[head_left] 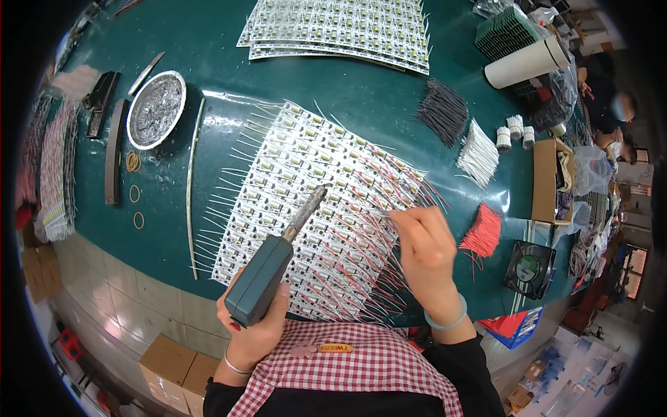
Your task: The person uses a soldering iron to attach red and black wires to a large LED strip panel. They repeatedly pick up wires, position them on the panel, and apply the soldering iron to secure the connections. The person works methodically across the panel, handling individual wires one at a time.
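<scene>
A soldering gun point(260, 281) with a dark green body is in my left hand point(253, 333), fingers wrapped round it. Its metal tip points up and right, over the middle of a white panel of small circuit boards point(292, 156). White wires stick out along the panel's left side, and red wires point(410, 182) run across its right part. Over the right edge, my right hand point(429, 257) is closed in a pinch; what its fingertips hold is too small to make out. Close by on the right lie bundles of red wires point(483, 233), white wires point(478, 154) and black wires point(442, 112).
Stacked board panels point(333, 28) lie at the far side. A foil-like bowl point(130, 117), rubber bands point(133, 162) and a dark bar point(114, 156) are on the left. A white flask point(524, 64), cardboard box point(545, 182) and small fan point(529, 267) stand right. Another person point(608, 104) is beyond.
</scene>
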The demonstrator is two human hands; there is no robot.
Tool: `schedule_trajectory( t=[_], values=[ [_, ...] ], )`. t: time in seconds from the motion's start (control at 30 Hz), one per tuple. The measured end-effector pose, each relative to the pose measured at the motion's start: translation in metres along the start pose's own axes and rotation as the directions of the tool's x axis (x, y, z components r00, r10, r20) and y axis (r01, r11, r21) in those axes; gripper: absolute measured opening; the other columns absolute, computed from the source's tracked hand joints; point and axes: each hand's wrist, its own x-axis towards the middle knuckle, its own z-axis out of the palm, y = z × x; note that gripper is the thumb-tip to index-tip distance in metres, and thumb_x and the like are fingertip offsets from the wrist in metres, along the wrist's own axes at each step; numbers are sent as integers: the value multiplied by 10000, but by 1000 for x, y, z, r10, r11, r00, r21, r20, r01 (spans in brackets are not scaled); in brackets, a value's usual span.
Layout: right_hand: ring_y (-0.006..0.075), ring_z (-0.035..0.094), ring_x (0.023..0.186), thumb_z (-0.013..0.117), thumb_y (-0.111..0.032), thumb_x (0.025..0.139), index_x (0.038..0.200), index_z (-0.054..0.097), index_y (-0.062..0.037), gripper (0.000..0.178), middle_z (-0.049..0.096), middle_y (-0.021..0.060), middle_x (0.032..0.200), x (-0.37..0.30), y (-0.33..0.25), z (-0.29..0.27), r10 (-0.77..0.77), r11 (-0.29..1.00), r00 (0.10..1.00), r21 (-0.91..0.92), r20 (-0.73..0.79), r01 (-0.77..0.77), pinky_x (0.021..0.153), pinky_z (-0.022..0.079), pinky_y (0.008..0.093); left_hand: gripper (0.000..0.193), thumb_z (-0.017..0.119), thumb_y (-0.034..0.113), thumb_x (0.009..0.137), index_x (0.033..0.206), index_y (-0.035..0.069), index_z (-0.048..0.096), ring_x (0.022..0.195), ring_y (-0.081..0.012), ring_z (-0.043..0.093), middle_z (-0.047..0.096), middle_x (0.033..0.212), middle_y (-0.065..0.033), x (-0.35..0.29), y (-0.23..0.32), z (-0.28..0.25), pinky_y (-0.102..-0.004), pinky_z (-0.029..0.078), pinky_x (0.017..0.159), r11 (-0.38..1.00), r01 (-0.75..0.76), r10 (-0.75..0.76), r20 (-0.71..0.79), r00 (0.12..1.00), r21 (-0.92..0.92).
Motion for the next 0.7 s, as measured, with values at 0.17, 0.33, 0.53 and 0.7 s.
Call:
schedule_trajectory(
  t=[0.17,0.33,0.53,0.7],
  values=[
    [274,567,755,645,129,679,1032,667,37,366,594,122,877,7,-14,-1,-76,995,997,60,-31,78,637,471,356,190,742,-14,782,956,-66,687,694,-126,627,670,851,-95,2,1,2,-260,514,615,999,-31,31,-22,999,-10],
    [266,573,776,648,82,688,1014,661,30,330,596,112,886,3,-6,44,-112,989,994,92,-6,112,650,482,354,192,747,-11,781,957,-61,691,691,-131,631,671,828,-95,0,5,-3,-264,517,629,1000,-25,25,20,999,-2],
    [261,570,785,647,63,710,1009,656,27,301,580,104,892,0,-3,53,-120,992,993,33,7,119,631,491,347,162,738,-26,779,930,-59,691,683,-121,623,670,851,-94,-5,-3,-5,-254,492,599,1000,-26,25,75,997,4],
    [257,567,785,652,68,701,1019,652,33,320,575,105,896,-1,-3,56,-133,991,991,1,-9,133,610,495,342,149,730,-48,769,911,-57,689,679,-122,625,666,858,-96,-3,1,-4,-252,482,590,996,-63,56,103,993,69]
  ],
)
